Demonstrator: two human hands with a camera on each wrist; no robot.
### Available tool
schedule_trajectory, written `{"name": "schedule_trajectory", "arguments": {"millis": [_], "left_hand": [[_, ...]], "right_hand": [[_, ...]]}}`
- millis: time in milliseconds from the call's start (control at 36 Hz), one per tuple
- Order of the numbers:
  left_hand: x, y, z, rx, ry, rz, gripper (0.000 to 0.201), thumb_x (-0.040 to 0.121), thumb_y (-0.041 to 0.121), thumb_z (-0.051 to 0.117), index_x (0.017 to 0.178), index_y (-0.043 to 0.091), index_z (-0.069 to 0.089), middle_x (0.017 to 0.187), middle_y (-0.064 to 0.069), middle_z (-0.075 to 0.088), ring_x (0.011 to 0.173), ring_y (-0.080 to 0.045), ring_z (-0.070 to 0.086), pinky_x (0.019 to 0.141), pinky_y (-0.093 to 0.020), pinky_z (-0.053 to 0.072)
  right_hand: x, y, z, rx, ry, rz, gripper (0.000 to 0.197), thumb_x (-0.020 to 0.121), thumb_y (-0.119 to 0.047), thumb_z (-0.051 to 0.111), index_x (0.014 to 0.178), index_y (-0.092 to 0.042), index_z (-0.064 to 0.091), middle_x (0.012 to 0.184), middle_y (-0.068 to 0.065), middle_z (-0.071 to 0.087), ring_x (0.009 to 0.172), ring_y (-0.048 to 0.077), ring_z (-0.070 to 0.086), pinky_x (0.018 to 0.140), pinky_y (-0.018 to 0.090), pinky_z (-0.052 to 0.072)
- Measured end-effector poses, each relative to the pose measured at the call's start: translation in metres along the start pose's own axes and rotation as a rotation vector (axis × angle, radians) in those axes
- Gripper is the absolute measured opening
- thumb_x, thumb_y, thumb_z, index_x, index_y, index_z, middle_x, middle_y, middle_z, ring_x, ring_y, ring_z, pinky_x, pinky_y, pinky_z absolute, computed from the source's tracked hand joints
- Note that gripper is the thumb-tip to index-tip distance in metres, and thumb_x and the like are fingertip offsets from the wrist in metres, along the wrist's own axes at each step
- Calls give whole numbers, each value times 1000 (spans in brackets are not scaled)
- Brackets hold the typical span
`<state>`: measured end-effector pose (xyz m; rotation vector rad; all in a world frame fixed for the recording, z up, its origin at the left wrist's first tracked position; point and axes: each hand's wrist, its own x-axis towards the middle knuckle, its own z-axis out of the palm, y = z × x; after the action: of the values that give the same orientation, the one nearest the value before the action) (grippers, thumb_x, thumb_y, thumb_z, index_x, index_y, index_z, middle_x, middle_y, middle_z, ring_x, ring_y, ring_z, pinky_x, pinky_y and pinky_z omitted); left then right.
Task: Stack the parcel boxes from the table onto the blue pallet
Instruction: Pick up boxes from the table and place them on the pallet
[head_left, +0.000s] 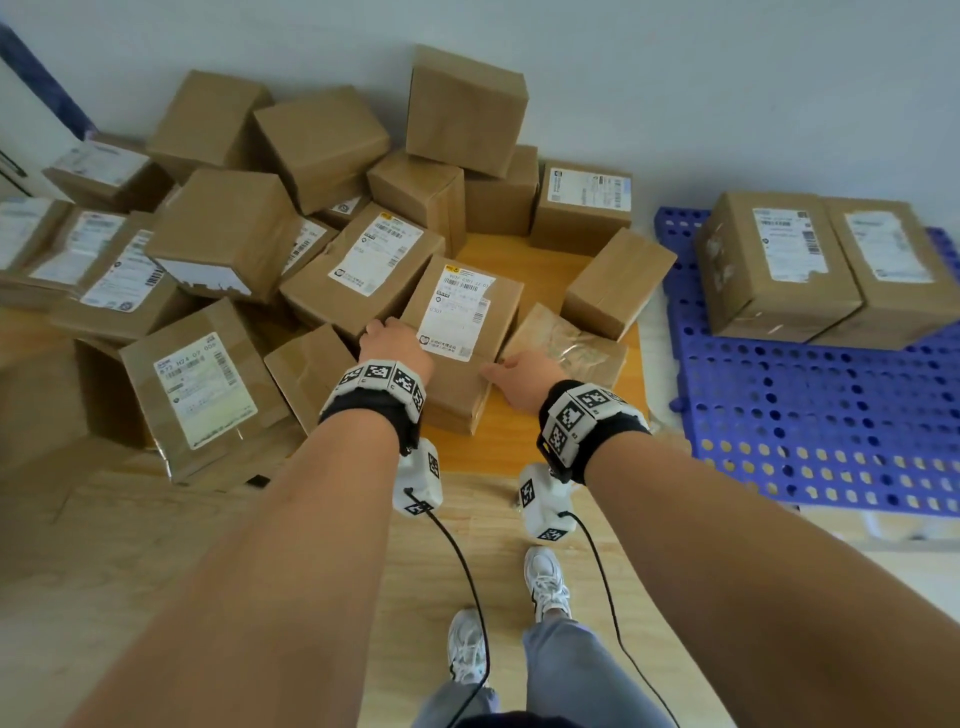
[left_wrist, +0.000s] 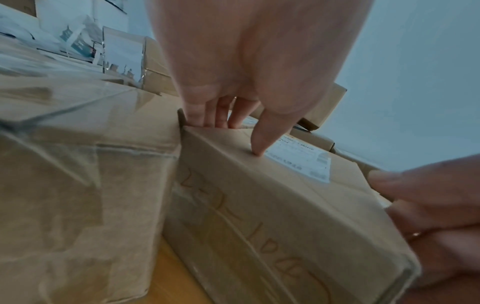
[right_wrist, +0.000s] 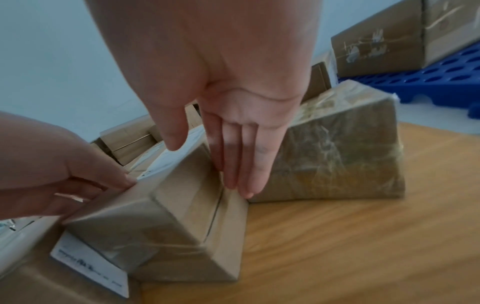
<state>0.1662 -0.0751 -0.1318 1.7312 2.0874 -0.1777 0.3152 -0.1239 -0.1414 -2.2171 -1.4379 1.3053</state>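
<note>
A brown parcel box (head_left: 461, 332) with a white shipping label lies on the wooden table (head_left: 519, 452), near its front edge. My left hand (head_left: 388, 335) grips its left side: the fingers (left_wrist: 217, 117) dip into the gap beside the neighbouring box and the thumb (left_wrist: 261, 144) presses on top. My right hand (head_left: 506, 370) lies flat against the box's right side, its fingers (right_wrist: 235, 168) straight and its thumb (right_wrist: 172, 133) hovering over the top edge. The blue pallet (head_left: 810, 426) lies to the right with two boxes (head_left: 779, 265) side by side at its back.
Several more parcel boxes are heaped over the left and back of the table (head_left: 223, 234). A crinkled, tape-wrapped box (right_wrist: 337, 154) sits just right of my right hand. Bare tabletop (right_wrist: 363, 236) shows in front, and my feet (head_left: 545, 582) stand on the floor below.
</note>
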Motion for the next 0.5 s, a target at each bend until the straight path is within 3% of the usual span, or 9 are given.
{"name": "schedule_trajectory", "arguments": {"millis": [83,167,250,333,389,444,500], "left_hand": [[1,-1,1,-55,5,-15,43,94,19,51,132,2,41,139,-19,35,126,-34,40,101,-40,37],[2,-1,-1,-147,8,-27,44,93,19,54,133,6,40,137,-19,36,124,-36,42,100,-43,39],[2,1,-9,-240,-1,25,45,92,14,52,134,9,38,134,-18,44,119,-37,49,98,-47,44],[-2,2,-23,-297,9,74,45,92,12,51,135,13,38,125,-14,56,109,-33,58,86,-41,49],[-7,4,-35,-326,24,99,50,93,11,51,140,13,34,126,-12,55,110,-32,58,85,-40,49],[-13,8,-47,-350,58,140,54,91,11,52,142,13,33,132,-12,52,112,-31,57,90,-42,50],[-21,13,-60,-359,108,186,53,90,13,54,139,14,36,132,-11,52,114,-31,56,92,-43,49]], "right_hand": [[1,-1,9,44,-26,-7,32,97,-43,53,79,-16,55,70,-4,56,60,9,52,50,21,39],[-1,-3,12,88,-29,3,28,93,-42,59,98,-15,62,74,-5,57,65,11,55,55,21,43],[-2,-6,11,137,-10,20,31,91,-41,63,106,-13,63,82,-3,62,74,14,59,64,25,49],[-6,-12,5,194,40,25,36,89,-42,64,113,-14,65,97,1,68,85,17,65,76,31,56],[-11,-18,-2,239,75,20,37,90,-42,62,113,-13,65,98,4,69,88,21,67,82,37,59],[-18,-25,-12,269,113,17,35,91,-42,62,109,-12,65,96,5,70,85,21,68,79,36,59],[-26,-31,-22,284,160,3,33,91,-41,62,107,-12,64,91,3,69,76,18,67,65,30,58]]}}
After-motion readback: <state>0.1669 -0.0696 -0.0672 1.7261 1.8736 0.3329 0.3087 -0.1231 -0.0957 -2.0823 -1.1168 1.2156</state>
